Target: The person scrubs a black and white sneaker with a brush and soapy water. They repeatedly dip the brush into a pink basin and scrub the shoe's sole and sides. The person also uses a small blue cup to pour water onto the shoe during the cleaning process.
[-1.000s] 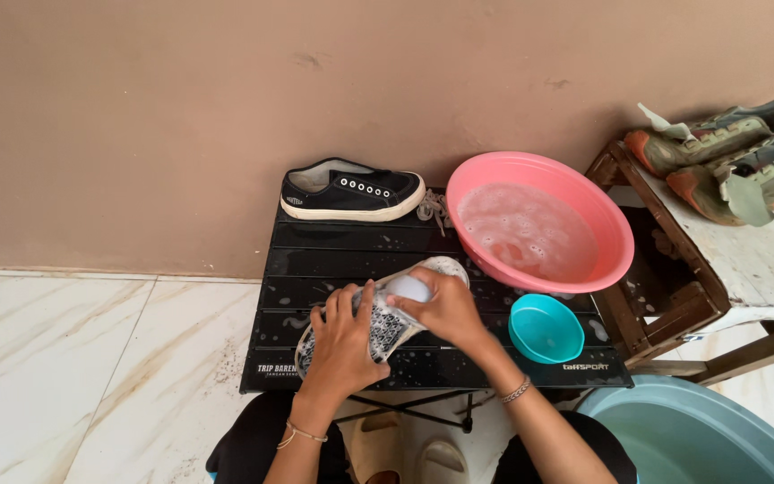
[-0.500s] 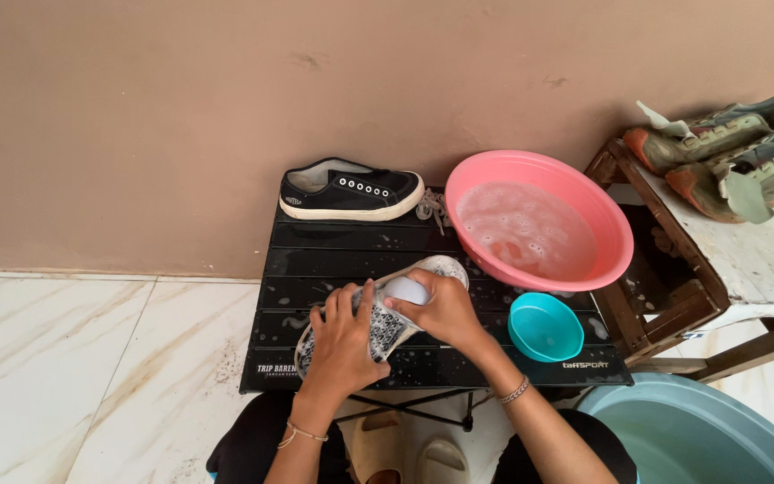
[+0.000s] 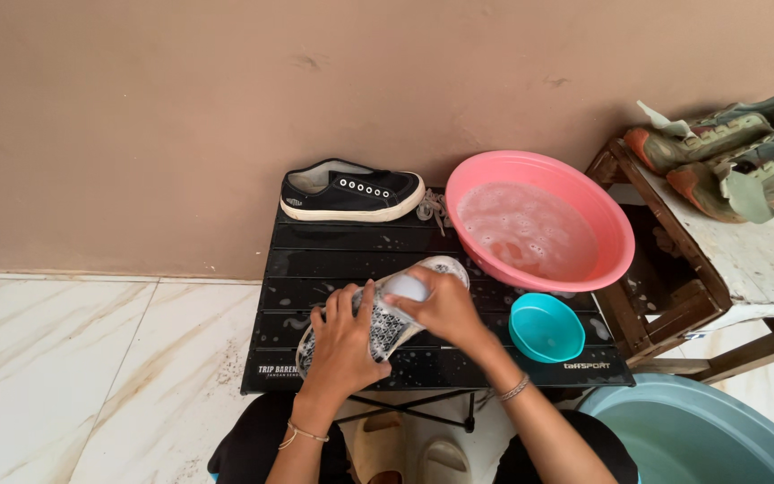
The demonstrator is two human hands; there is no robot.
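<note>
Scrubbing underway: left hand [image 3: 344, 336] is clamping the upturned black shoe with patterned white sole [image 3: 378, 318], right hand [image 3: 439, 305] fingers closed over a white brush; suds showing, matching black canvas sneaker [image 3: 351, 191] beyond the fingertips looks dry, likely unwashed.

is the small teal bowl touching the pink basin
Apart. The head view shows a strip of the black table between the small teal bowl and the rim of the pink basin, though the gap is narrow.
</note>
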